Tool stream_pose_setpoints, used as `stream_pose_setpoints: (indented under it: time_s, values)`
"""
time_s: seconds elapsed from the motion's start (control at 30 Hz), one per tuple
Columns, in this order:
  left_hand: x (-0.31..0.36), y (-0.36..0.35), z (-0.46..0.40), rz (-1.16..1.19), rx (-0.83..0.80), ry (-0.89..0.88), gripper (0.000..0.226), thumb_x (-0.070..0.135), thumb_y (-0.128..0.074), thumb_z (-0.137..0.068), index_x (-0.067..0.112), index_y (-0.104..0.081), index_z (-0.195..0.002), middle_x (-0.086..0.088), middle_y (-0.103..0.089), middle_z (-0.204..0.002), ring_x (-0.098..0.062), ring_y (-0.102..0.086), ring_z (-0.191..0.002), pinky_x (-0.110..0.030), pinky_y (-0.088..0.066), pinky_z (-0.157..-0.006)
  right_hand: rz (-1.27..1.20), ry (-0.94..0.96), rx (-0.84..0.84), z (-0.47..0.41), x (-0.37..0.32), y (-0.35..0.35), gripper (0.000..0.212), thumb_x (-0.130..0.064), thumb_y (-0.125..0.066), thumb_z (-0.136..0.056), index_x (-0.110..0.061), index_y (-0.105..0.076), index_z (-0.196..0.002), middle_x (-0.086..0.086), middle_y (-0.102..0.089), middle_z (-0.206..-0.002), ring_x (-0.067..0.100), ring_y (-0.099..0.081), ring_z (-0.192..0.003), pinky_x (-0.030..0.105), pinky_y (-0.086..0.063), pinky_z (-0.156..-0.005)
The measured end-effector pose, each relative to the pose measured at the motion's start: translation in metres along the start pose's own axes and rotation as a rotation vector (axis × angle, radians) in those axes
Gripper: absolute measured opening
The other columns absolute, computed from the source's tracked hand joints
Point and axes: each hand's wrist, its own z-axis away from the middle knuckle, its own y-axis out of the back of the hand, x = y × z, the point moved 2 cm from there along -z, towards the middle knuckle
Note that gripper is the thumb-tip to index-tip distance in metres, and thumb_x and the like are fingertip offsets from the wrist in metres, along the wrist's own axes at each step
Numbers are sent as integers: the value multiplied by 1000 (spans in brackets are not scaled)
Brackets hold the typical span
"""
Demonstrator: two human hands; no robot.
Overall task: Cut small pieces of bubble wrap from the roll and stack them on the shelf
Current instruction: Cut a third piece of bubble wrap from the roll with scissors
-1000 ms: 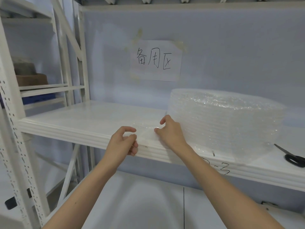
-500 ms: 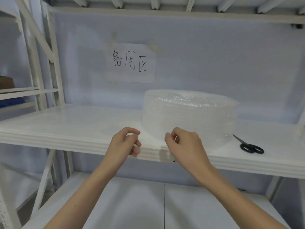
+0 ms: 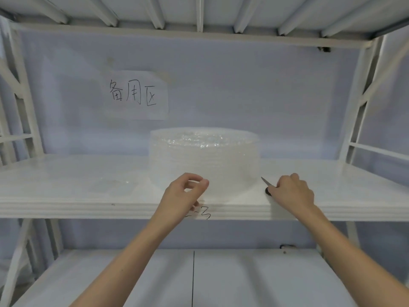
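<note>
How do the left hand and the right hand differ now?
The left hand is at the front of the bubble wrap roll, thumb and finger curled near the wrap; the right hand is over the scissors, right of the roll. Whether either already grips is unclear. Both are over the shelf.

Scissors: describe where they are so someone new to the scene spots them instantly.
Start at the white middle shelf with the big clear bubble wrap roll standing on it. Just right of the roll, the right hand rests on the scissors. Only a grey blade tip and a bit of black handle show, the one dark item on that shelf.
</note>
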Motion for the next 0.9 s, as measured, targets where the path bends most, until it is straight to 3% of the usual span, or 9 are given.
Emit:
stream_pose_setpoints:
  time_s: [0.1, 0.17, 0.27, 0.37, 0.47, 0.53, 0.67, 0.8, 0.9]
  values:
    - [4, -12, -3, -74, 45, 5, 28, 49, -63, -87, 29, -59, -106, 9, -69, -99, -13, -67, -67, -30, -55, -66, -57, -1, 9, -5, 8, -1, 30, -28, -56, -85, -10, -45, -64, 10, -54, -85, 30, -49, -73, 29, -33, -57]
    - [3, -16, -5, -87, 99, 21, 30, 48, -64, -86, 27, -56, -106, 7, -68, -97, -17, -68, -76, -32, -53, -69, -77, -8, 15, -7, 11, 2, 36, -29, -55, -87, -12, -37, -60, 10, -53, -82, 30, -48, -73, 29, -34, -58]
    - [1, -18, -10, -113, 155, 40, 30, 46, -65, -85, 25, -55, -105, 5, -67, -93, -20, -66, -84, -33, -52, -70, -83, -30, -61, -7, 10, 10, 40, -38, -64, -79, -13, -40, -59, 7, -53, -76, 29, -51, -70, 28, -35, -55]
    - [1, -17, -13, -138, 166, 8, 20, 37, -67, -86, 25, -60, -100, 7, -69, -93, -17, -65, -81, -31, -51, -68, -73, -36, -131, -5, 8, 17, 38, -35, -69, -75, -12, -43, -61, 3, -49, -65, 22, -46, -57, 25, -30, -49]
    - [3, -22, -11, -174, 141, -71, 7, 24, -68, -86, 23, -67, -93, 12, -70, -92, 0, -59, -68, -21, -44, -65, -40, -41, -198, -7, 8, 25, 34, -32, -69, -77, -11, -44, -66, 3, -50, -67, 18, -45, -55, 24, -32, -49]
    - [5, -27, -9, -153, 108, -105, 4, 19, -67, -86, 22, -68, -90, 14, -70, -93, 1, -53, -59, -15, -41, -58, -37, -43, -234, -7, 9, 28, 33, -32, -70, -74, -11, -46, -68, 4, -53, -69, 20, -50, -57, 24, -36, -51]
    - [11, -35, -7, -124, 61, -161, 5, 20, -67, -87, 24, -68, -87, 19, -69, -94, 0, -57, -70, -10, -44, -57, -122, -32, -169, -3, 9, 29, 32, -25, -70, -72, -8, -44, -65, 7, -55, -67, 26, -56, -54, 25, -37, -49]
    - [15, -41, -5, -125, 38, -187, 5, 20, -65, -88, 25, -67, -90, 18, -68, -97, 0, -59, -76, -10, -44, -62, -248, -58, -160, 0, 15, 34, 36, -27, -72, -77, -9, -42, -66, 10, -57, -66, 21, -58, -43, 25, -36, -47]
    - [12, -41, -3, -87, 60, -151, 5, 21, -64, -88, 25, -63, -91, 13, -68, -98, 0, -58, -70, -20, -47, -63, -435, -105, -201, 8, 28, 35, 35, -30, -73, -77, -8, -47, -68, 14, -62, -70, 17, -61, -41, 24, -37, -49]
